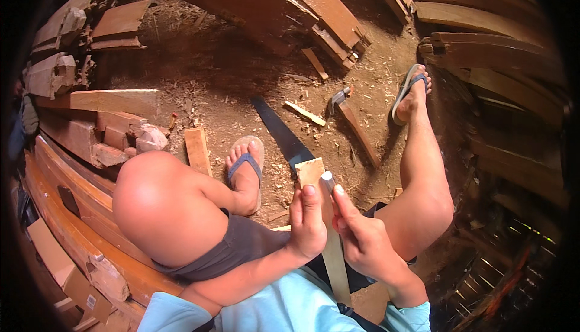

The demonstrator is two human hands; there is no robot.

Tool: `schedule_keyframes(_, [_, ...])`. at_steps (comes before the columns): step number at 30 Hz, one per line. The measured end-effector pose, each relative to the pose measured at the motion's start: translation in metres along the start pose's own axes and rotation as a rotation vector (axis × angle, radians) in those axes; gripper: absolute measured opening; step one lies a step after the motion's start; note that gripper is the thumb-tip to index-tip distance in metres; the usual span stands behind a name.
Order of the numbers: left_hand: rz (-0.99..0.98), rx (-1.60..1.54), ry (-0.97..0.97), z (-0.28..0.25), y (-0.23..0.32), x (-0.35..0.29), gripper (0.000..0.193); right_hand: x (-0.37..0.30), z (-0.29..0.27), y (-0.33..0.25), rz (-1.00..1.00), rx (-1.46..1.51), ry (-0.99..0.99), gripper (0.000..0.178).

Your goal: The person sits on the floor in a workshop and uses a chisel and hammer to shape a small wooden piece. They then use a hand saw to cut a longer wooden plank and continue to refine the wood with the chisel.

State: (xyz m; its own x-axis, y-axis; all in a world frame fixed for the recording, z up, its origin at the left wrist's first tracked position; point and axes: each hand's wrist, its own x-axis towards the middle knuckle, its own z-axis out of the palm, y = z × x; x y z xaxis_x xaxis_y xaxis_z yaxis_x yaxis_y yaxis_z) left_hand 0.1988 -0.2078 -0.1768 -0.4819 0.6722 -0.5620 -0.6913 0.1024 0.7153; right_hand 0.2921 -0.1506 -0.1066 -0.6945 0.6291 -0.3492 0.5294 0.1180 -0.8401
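Note:
My left hand point(309, 226) is closed on a pale wooden strip point(310, 170), its thumb lying along the near side of the light, rough-looking end. The strip appears to continue between my hands down to my lap. Pinched in my right hand point(362, 235), right beside that end, is a small metal piece point(328, 178) with a bright, shiny tip; my fingers hide the rest of it. Beyond my hands a dark saw blade point(279, 129) lies slanting on the ground, its near end behind the wood. A claw hammer point(356, 125) with a wooden handle lies to the right.
Wood shavings cover the dirt floor point(229, 108). A thin pale stick point(305, 114) and a short wood block point(197, 151) lie there. Reddish-brown boards point(320, 6) are stacked at the far side, more timber point(501, 48) at right. Curved planks point(90, 211) and a cardboard box point(54, 247) sit at left.

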Motion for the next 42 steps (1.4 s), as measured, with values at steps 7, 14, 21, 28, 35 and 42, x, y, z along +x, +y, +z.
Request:
schedule_keyframes(7, [-0.251,-0.287,-0.452,-0.001,0.007,0.004,0.051,-0.001,-0.015,-0.001,0.137,0.770,0.383,0.049])
schedule_keyframes(14, [-0.207,-0.261,-0.534,-0.009,0.006,0.015,0.054,0.034,-0.040,-0.005,0.036,0.119,0.262,0.026])
schedule_keyframes(21, [-0.107,-0.170,-0.369,-0.001,0.017,0.002,0.044,0.047,-0.025,-0.017,0.167,0.180,0.216,0.023])
schedule_keyframes(28, [-0.094,-0.090,-0.408,-0.002,0.020,-0.002,0.042,0.054,-0.016,-0.018,0.039,0.042,0.381,0.011])
schedule_keyframes(35, [-0.077,-0.079,-0.338,-0.001,0.017,-0.005,0.043,0.050,-0.019,-0.021,0.197,0.124,0.267,0.015])
schedule_keyframes(42, [-0.173,-0.146,-0.438,-0.005,0.015,0.010,0.059,0.040,-0.032,-0.018,0.227,0.856,0.188,0.022])
